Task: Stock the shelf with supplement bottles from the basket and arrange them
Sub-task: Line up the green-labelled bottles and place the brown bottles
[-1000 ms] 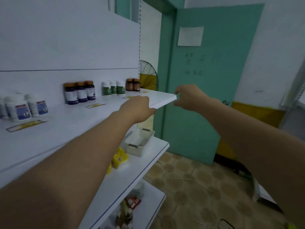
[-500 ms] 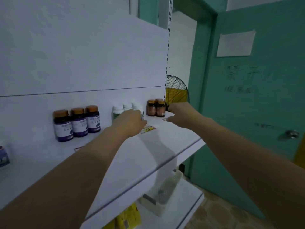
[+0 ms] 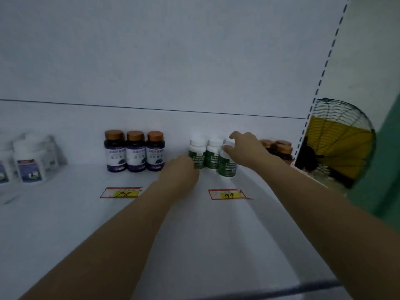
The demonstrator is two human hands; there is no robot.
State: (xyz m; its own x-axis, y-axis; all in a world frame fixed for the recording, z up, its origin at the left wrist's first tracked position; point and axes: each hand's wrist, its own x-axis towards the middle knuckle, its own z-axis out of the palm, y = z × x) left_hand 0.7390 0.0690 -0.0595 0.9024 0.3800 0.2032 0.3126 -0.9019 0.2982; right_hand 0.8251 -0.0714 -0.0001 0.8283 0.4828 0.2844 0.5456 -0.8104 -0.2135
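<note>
White shelf (image 3: 194,245) runs under both forearms. Beyond two price tags (image 3: 227,194), the left hand (image 3: 181,171) is at the leftmost of three green bottles (image 3: 213,158); its fingers are hidden, so its grip cannot be told. The right hand (image 3: 245,148) grips the rightmost bottle (image 3: 226,167), standing slightly forward. Purple bottles (image 3: 134,151) stand left, brown bottles (image 3: 279,148) right, by the back wall.

Right hand (image 3: 246,150) partly hides brown bottles (image 3: 281,148); white bottles (image 3: 30,163) at left blurred.

Three green-labelled bottles (image 3: 213,158) stand upright on shelf (image 3: 65,213).
</note>
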